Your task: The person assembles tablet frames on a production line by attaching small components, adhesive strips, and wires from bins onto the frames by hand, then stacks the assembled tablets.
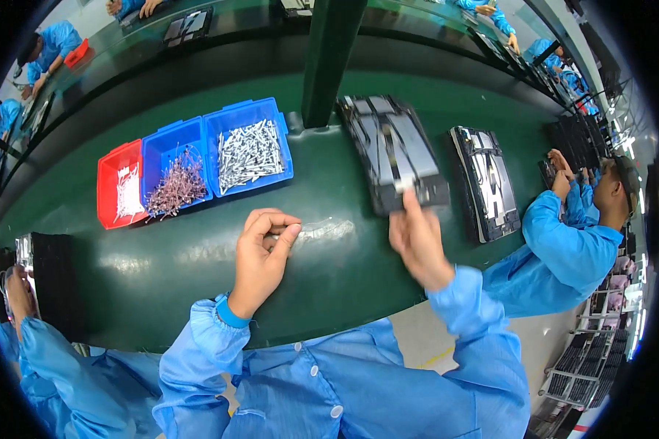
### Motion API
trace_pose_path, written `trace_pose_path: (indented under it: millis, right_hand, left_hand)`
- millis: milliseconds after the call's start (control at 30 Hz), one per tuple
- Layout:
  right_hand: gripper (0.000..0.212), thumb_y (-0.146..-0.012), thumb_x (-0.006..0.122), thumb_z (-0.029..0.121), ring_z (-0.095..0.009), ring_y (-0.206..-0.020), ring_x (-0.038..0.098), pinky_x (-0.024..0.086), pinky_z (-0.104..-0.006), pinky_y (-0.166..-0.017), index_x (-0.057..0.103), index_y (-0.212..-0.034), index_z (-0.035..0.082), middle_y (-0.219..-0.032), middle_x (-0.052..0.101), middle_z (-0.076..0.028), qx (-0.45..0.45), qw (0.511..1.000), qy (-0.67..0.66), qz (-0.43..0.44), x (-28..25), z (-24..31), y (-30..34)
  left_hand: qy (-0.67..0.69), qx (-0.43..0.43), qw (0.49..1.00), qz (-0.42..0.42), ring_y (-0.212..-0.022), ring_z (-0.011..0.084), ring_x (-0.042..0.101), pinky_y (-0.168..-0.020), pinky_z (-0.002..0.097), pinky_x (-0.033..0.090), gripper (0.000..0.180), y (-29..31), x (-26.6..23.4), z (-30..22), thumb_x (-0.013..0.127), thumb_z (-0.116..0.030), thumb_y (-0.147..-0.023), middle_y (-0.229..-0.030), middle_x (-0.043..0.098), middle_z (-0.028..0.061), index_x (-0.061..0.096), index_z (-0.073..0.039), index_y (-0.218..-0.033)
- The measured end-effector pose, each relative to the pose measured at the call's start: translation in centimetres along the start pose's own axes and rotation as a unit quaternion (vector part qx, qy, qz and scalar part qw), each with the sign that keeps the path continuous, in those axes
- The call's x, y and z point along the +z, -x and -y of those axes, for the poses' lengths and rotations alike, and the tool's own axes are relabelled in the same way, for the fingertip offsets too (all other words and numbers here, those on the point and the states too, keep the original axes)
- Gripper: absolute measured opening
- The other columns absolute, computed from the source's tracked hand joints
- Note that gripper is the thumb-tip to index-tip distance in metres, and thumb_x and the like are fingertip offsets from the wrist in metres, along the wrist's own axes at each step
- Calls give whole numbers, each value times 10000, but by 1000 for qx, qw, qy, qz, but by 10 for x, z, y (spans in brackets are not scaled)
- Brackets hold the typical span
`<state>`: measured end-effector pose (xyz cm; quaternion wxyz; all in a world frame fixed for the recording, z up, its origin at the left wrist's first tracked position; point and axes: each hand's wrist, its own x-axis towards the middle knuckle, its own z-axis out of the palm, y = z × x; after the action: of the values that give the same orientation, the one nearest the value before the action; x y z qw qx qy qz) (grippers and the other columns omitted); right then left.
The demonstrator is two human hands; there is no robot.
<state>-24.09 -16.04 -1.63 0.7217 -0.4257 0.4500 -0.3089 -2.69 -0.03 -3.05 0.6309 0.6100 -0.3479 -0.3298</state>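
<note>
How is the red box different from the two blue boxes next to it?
The red plastic bin is narrower than the two blue plastic bins and sits at the left end of the row. It holds a small pile of white pieces, while one blue bin holds pinkish wiry parts and the other holds silvery metal parts. All three are open, rectangular trays, side by side on the green belt.

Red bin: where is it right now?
In the head view the red bin sits on the green table, far left, first in a row beside two blue bins, up-left of the left hand.
</note>
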Motion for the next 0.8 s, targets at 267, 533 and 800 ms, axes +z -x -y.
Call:
trace_pose_path:
  millis: [267, 533, 800]
  right_hand:
    - [616, -1050, 424, 491, -161, -556, 630, 467, -248, -508, 670, -1006, -71, -842, 727, -173, 389, 890, 57, 230, -38, -6, 132]
    - [338, -960, 661, 184, -80, -684, 628, 447, -209, -552, 611, -1215, -31, -1097, 620, -131, -277, 842, 463, -25, -64, 35, 46]
    - [509, -944, 644, 359, -416, -944, 630, 518, -467, -850, 558, -1281, -13, -1141, 556, -259, -302, 794, 527, -9, -1, 29, -32]
  left_hand:
    - [-2, -13, 992, 123, -1274, 292, 545, -1005, 368, 455, 101, 18, 31, -4, 709, -99, -909, -1391, 493, 191, 713, -62, -1003]
    - [-74, -3, 992, 98, -1341, 315, 480, -1081, 398, 411, 103, 13, 53, -12, 714, -92, -904, -1494, 406, 234, 704, -47, -996]
    - [-150, 105, 983, -23, -1325, 396, 405, -1090, 465, 338, 108, 31, 75, 2, 751, -144, -856, -1474, 401, 291, 727, -80, -940]
